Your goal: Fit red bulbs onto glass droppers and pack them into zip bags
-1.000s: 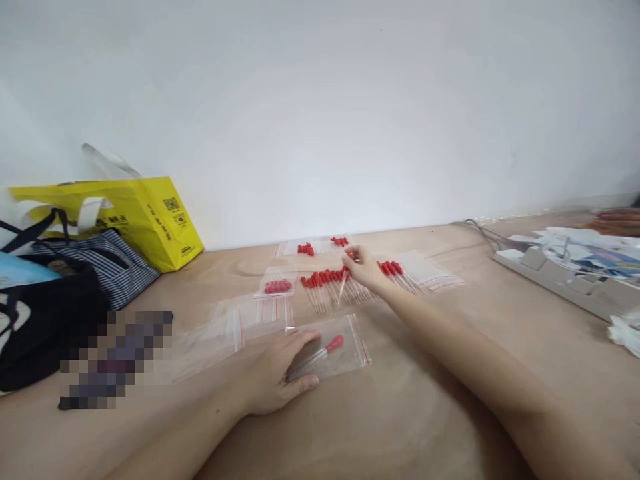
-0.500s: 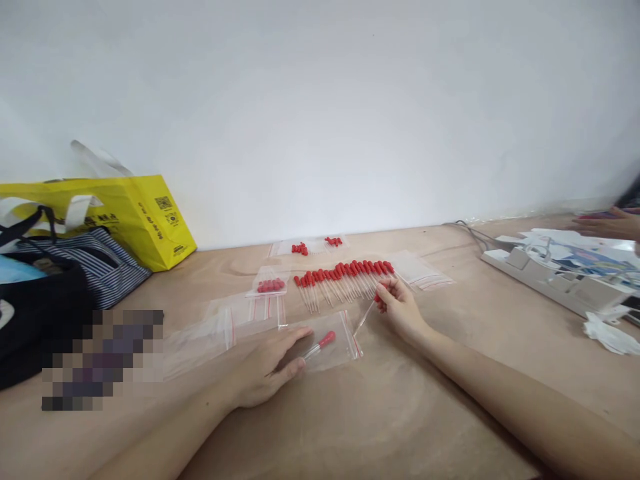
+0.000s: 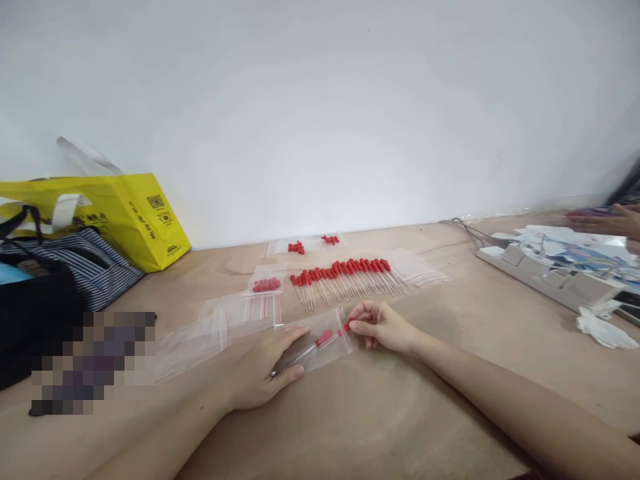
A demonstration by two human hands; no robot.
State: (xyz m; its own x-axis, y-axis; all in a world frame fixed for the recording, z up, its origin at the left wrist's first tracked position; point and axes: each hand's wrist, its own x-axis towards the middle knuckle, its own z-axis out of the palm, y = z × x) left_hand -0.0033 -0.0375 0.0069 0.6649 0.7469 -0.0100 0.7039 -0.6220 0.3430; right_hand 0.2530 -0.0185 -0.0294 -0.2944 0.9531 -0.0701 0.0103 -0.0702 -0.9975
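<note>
A clear zip bag (image 3: 327,357) lies in front of me with a red-bulbed dropper (image 3: 323,338) inside. My left hand (image 3: 273,367) rests on the bag's left end, thumb and fingers spread. My right hand (image 3: 381,327) pinches the red bulb of a second dropper (image 3: 346,327) at the bag's right end; its glass tube reaches into the bag. Behind the hands lies a long row of red-bulbed droppers (image 3: 345,270). A filled bag with red bulbs (image 3: 267,285) lies left of that row. More flat clear bags (image 3: 215,323) overlap at the left.
At the left stand a yellow bag (image 3: 155,227) and a striped bag (image 3: 103,267). Red bulbs in bags (image 3: 296,247) lie near the wall. On the right are a white power strip (image 3: 545,280), papers, crumpled white tissue (image 3: 605,328) and another person's hand (image 3: 613,222).
My right hand has moved left and nearer, bringing its dropper into the bag's right end. The dropper inside has shifted slightly left. My left hand stays on the bag.
</note>
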